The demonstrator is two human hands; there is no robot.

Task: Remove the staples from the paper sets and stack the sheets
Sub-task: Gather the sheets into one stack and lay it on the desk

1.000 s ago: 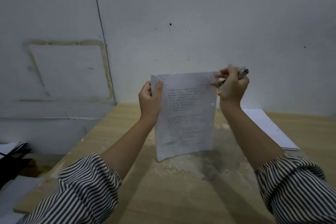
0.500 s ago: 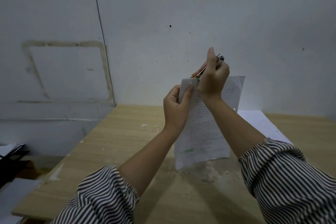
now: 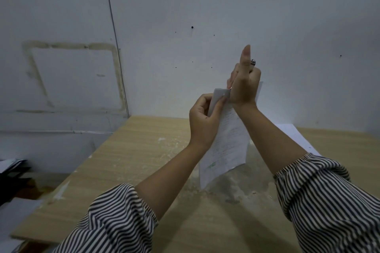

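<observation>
A stapled set of printed sheets [image 3: 228, 146] hangs upright in the air above the wooden table [image 3: 144, 150]. My left hand [image 3: 202, 121] pinches its top left corner, which is folded back. My right hand [image 3: 244, 86] is right beside that corner, closed around a small metal staple remover [image 3: 253, 62]; only the tool's end shows above the fist and a thin tip near the paper corner. One finger of the right hand points straight up. The staple itself is too small to make out.
A stack of white sheets [image 3: 296, 135] lies flat on the table at the right, behind my right forearm. The white wall stands just behind the table. Dark trays with papers [image 3: 12, 170] sit low at the left, past the table edge.
The paper set swung right and turned edge-on. My left hand shifted right with the top corner and folded it back. My right hand crossed from the right corner to that left corner.
</observation>
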